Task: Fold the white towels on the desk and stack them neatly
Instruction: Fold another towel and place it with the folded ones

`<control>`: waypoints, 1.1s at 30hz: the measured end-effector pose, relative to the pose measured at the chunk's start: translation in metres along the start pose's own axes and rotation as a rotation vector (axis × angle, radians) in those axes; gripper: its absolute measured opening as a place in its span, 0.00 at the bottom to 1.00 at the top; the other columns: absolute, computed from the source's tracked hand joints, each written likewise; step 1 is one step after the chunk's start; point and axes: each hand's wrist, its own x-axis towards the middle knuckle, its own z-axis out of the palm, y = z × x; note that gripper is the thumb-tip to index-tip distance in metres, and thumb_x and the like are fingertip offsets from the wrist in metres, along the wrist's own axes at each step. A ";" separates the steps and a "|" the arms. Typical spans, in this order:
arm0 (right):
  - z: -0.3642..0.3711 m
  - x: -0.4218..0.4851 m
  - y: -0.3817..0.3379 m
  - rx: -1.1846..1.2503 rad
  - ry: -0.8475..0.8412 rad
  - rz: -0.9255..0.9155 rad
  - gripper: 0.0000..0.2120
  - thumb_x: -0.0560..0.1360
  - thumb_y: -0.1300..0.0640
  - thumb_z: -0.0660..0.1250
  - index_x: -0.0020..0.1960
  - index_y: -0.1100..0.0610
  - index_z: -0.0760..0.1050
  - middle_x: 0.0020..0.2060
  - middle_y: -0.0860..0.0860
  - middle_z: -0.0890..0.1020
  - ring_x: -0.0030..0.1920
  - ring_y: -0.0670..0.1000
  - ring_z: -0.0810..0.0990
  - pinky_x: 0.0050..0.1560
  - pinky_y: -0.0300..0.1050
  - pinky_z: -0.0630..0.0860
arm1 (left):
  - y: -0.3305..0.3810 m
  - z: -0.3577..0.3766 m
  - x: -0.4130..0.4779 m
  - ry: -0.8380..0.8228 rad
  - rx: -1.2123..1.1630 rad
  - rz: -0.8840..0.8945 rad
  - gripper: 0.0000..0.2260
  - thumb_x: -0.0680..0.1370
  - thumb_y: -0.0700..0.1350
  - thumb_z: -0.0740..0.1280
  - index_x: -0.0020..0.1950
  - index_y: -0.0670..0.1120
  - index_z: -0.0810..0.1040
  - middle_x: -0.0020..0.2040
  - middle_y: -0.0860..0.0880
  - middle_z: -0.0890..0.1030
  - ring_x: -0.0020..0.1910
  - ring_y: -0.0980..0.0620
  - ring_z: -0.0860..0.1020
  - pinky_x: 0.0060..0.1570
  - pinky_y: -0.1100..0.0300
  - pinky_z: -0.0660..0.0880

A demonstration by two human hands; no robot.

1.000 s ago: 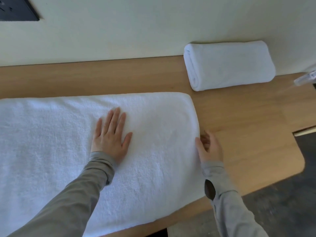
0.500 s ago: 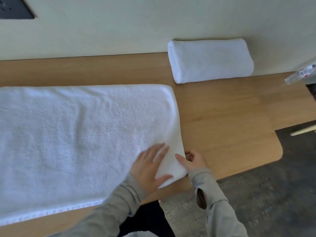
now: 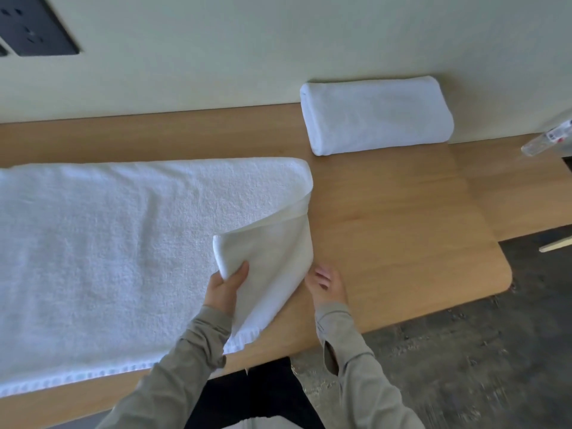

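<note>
Left hand pinching raised corner of spread towel, right hand at its right edge, grip unclear, folded towel beyond far corner

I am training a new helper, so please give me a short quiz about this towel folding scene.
1. True or false: the left hand grips a lifted corner of the spread towel.
2. Where is the folded towel? A) on the floor B) on the desk, against the wall C) on top of the spread towel
3. Fill in: the clear bottle is at the desk's far ____ side.

Key: 1 true; 2 B; 3 right.
</note>
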 end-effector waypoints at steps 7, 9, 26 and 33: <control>0.011 0.018 -0.022 -0.012 -0.185 -0.015 0.14 0.73 0.66 0.68 0.58 0.61 0.73 0.54 0.57 0.77 0.58 0.59 0.75 0.55 0.47 0.72 | 0.006 -0.004 -0.003 0.011 -0.122 -0.017 0.05 0.75 0.45 0.67 0.41 0.46 0.79 0.31 0.52 0.83 0.34 0.53 0.80 0.34 0.60 0.74; 0.006 0.019 -0.028 -0.115 -0.226 -0.074 0.10 0.71 0.64 0.71 0.52 0.62 0.76 0.56 0.60 0.78 0.59 0.61 0.75 0.61 0.51 0.73 | 0.012 -0.010 -0.004 0.021 -0.147 0.012 0.05 0.75 0.45 0.67 0.42 0.46 0.80 0.34 0.50 0.83 0.36 0.50 0.81 0.38 0.57 0.75; -0.031 -0.005 0.024 -0.504 -0.249 0.158 0.12 0.74 0.51 0.68 0.55 0.55 0.73 0.42 0.49 0.79 0.36 0.49 0.76 0.29 0.37 0.74 | -0.046 0.020 -0.017 -0.488 0.833 0.691 0.24 0.80 0.45 0.61 0.73 0.53 0.54 0.75 0.54 0.57 0.75 0.57 0.52 0.72 0.65 0.49; -0.037 -0.014 0.045 -0.451 -0.060 0.068 0.13 0.69 0.65 0.64 0.51 0.55 0.76 0.34 0.50 0.80 0.33 0.51 0.78 0.34 0.42 0.75 | -0.080 0.025 -0.014 -0.410 1.366 0.954 0.31 0.76 0.65 0.55 0.75 0.54 0.55 0.77 0.45 0.50 0.76 0.41 0.45 0.72 0.47 0.45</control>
